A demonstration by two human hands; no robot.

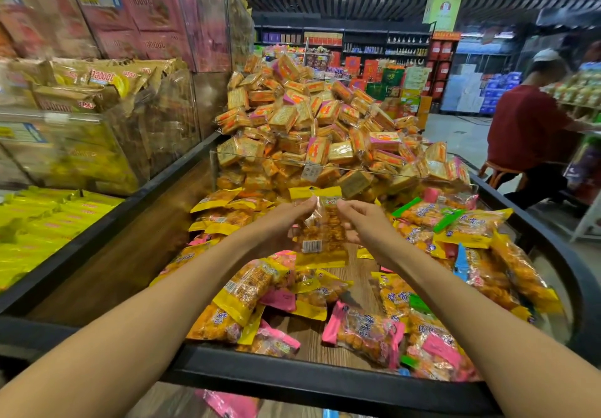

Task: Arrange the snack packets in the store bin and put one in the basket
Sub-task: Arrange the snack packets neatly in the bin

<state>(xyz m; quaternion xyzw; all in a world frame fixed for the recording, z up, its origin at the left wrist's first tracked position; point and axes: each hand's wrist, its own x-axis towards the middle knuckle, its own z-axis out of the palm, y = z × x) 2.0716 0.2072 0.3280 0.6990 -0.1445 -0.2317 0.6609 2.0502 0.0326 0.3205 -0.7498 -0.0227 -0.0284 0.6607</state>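
One yellow-ended snack packet (pixel 320 222) is held upright above the middle of the store bin (pixel 325 382), pinched at its top corners by the left hand (pixel 286 222) and the right hand (pixel 361 222). It is judged light, crinkly and slippery, best gripped at the sealed ends. Loose packets (pixel 367 333), perhaps thirty, are spread across the bin; no basket is seen.
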